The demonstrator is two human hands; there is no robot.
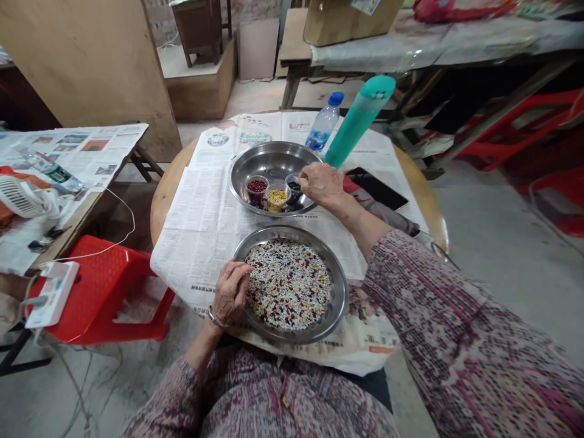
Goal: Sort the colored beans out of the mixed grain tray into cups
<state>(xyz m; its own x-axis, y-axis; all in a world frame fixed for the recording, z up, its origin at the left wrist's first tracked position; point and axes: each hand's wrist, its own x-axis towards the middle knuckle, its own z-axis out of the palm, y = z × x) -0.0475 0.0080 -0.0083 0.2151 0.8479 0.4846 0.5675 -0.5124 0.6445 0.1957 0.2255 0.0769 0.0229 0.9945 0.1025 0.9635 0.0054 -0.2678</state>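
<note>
A shallow steel pan [340,316] nearest my body holds mixed white grains with red, yellow and black beans [287,286]. My left hand [232,292] is at its left rim, fingers curled and pressed together; whatever they hold is hidden. Behind stands a wider steel basin [246,158] with three small clear cups inside. The cups contain dark red beans [257,186], yellow beans [277,197] and black beans [295,185]. Over the black beans' cup, my right hand [323,182] is closed in a pinch. Anything between those fingertips is too small to make out.
Newspaper [182,225] covers the round table. Beyond my right hand are a tilted green bottle [360,121], a clear water bottle [325,125] and a dark flat object [378,187]. A red stool [100,292] with a power strip [52,295] stands left.
</note>
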